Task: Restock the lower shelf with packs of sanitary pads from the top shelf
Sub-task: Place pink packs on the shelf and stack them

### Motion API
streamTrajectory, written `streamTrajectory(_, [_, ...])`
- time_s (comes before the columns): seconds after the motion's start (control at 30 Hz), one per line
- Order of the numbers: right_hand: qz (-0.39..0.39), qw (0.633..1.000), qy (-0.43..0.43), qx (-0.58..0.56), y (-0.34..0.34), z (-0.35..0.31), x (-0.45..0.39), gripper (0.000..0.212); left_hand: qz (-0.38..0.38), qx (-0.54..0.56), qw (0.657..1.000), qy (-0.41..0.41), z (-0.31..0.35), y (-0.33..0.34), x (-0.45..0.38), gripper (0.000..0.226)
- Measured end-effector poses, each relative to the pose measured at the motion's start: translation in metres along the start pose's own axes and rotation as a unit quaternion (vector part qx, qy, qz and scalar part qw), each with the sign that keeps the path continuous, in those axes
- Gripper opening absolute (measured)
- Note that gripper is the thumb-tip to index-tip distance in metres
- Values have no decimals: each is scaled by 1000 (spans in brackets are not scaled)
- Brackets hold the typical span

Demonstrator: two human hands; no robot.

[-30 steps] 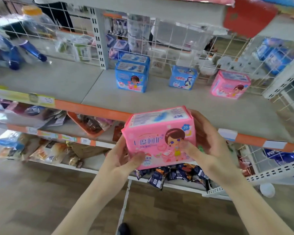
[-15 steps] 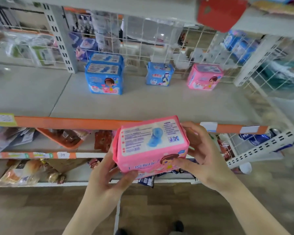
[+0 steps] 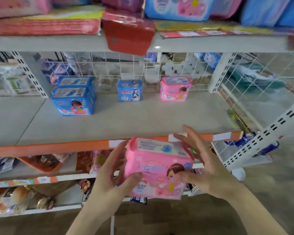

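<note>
Pink pad pack [image 3: 157, 168], tilted, held before the lower shelf [image 3: 126, 122].

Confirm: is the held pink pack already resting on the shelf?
No, both hands hold the pink pack in front of the shelf edge.
</note>
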State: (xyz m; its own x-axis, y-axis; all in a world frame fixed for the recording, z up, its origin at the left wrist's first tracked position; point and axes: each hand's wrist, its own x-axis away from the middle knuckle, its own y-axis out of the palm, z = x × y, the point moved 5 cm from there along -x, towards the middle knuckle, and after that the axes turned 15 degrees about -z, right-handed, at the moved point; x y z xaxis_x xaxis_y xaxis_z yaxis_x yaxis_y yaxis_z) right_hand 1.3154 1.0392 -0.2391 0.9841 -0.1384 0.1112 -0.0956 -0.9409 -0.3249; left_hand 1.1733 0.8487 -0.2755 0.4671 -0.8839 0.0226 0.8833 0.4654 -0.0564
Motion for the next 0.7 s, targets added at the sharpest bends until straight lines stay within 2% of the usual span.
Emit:
streamTrajectory(0.1, [-75,995,56,42,-5,6,5,118,-37,-83,996,7,16,23,-12,82])
streamTrajectory(0.23, [-95,988,74,102,-7,9,14,126,-99,-219,971,-3,37,54,-23,84])
streamTrajectory(0.3, [-104,987,60,111,-8,1,14,120,-121,-268,956,-6,43,63,-27,83])
streamTrajectory(0.33, [-107,987,47,115,-9,0,13,109,-126,-271,954,-11,44,64,-29,82])
streamTrajectory(0.4, [-94,987,10,128,-12,-3,9,75,-129,-237,962,-27,38,62,-31,81])
streamTrajectory(0.47, [-61,990,0,130,-15,0,9,56,-115,-183,975,-46,30,58,-29,83])
streamTrajectory(0.57, [9,995,4,100,-24,9,10,54,-53,-118,989,-70,13,41,-18,91])
streamTrajectory(0.63, [52,998,-12,42,-28,14,10,52,-10,-59,993,-99,-3,29,-5,96])
streamTrajectory(0.7, [85,995,-21,-41,-29,13,7,41,0,7,992,-130,-17,25,6,110])
